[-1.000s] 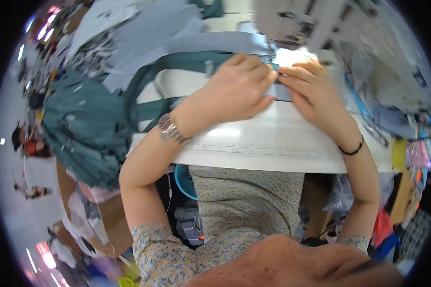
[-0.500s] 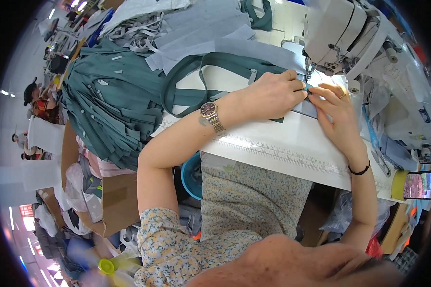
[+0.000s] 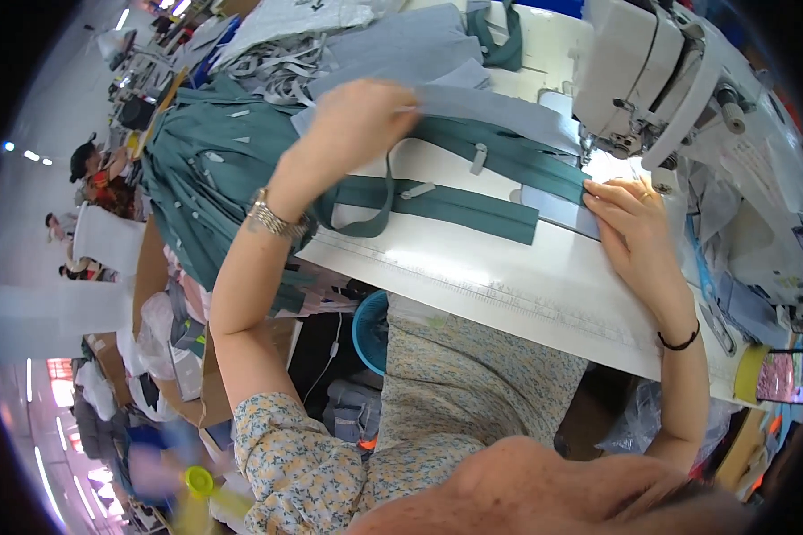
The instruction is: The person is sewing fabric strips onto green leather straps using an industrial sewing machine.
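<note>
My left hand point(image 3: 363, 120), slightly blurred, is raised over the upper part of the teal zipper strips, fingers curled; whatever it grips is hidden. My right hand point(image 3: 632, 223) pinches the end of a teal zipper strip point(image 3: 535, 171) beside the sewing machine's presser foot point(image 3: 589, 152), over a metal plate point(image 3: 553, 212). A second zipper strip point(image 3: 473, 217) with a pull lies below it on the white table point(image 3: 455, 267), with a loop curving at its left. Grey-blue fabric point(image 3: 500, 109) lies along the upper side.
The machine head point(image 3: 633, 62) stands upper right. A heap of teal strips point(image 3: 196, 169) and grey fabric point(image 3: 393, 45) covers the left and back. A cardboard box point(image 3: 210, 383), blue bin point(image 3: 368, 343), small fan point(image 3: 199, 481) and phone point(image 3: 785, 374) sit around the edges. People point(image 3: 98, 174) work at far left.
My left hand has left the presser foot and moved up and left, uncovering both strips. My right hand stays at the strip's end, slightly lower in view.
</note>
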### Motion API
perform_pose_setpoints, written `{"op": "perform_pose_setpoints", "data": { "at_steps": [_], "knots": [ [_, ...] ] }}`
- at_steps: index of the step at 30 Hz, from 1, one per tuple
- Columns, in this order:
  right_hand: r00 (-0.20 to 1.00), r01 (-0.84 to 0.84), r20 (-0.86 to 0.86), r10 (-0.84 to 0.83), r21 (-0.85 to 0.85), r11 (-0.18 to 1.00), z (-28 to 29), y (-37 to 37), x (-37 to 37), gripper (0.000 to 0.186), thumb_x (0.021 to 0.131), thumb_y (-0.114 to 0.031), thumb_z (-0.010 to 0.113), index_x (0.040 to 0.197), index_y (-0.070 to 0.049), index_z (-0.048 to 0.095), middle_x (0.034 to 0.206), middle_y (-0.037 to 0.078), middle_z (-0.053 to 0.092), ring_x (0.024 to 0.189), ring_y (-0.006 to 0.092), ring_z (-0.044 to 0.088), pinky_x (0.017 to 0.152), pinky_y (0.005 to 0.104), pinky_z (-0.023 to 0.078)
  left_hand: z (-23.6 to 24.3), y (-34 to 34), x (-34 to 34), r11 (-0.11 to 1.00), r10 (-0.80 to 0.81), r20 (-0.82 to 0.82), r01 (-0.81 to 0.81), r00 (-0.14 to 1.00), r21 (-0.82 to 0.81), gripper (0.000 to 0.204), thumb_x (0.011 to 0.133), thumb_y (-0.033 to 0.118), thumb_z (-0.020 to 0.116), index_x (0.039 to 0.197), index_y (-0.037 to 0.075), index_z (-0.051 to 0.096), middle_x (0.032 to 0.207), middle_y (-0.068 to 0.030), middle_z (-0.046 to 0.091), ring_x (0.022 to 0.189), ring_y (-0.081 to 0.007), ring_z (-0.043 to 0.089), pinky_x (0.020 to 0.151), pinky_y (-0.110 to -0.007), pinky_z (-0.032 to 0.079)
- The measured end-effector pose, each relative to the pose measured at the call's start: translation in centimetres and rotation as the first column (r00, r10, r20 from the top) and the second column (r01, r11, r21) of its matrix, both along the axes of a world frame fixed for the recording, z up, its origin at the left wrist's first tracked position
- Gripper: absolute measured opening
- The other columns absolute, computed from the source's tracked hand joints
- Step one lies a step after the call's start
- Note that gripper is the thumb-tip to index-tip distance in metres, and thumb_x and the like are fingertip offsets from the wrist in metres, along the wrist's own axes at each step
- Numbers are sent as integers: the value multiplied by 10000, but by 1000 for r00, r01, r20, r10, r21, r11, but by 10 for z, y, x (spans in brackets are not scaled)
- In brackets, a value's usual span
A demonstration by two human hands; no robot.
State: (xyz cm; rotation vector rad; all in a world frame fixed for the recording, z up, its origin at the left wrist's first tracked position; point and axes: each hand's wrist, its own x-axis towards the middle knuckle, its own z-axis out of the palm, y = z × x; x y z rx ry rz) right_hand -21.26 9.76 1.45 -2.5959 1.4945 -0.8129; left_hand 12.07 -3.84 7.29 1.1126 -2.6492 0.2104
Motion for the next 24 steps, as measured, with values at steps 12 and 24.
{"op": "perform_pose_setpoints", "data": {
  "at_steps": [12,24],
  "knots": [
    [1000,7,-2,-7,15,1000,5,1,5,208,874,-40,628,1052,9,723,1189,77,697,1121,254,594,915,377,413,-2,-47,121,916,321,229,-240,919,-321,154,894,98,608,986,102,732,969,-64,656,977,-272,649,779,-399,552],
    [1000,-7,-13,7,1,1000,-10,-8,-7,231,851,-39,618,1053,22,714,1207,81,690,1141,288,590,1021,427,419,-35,149,-59,455,-851,196,871,487,-185,268,825,162,652,1004,-35,677,1029,-156,704,958,-260,707,762,-328,604]
  ]
}}
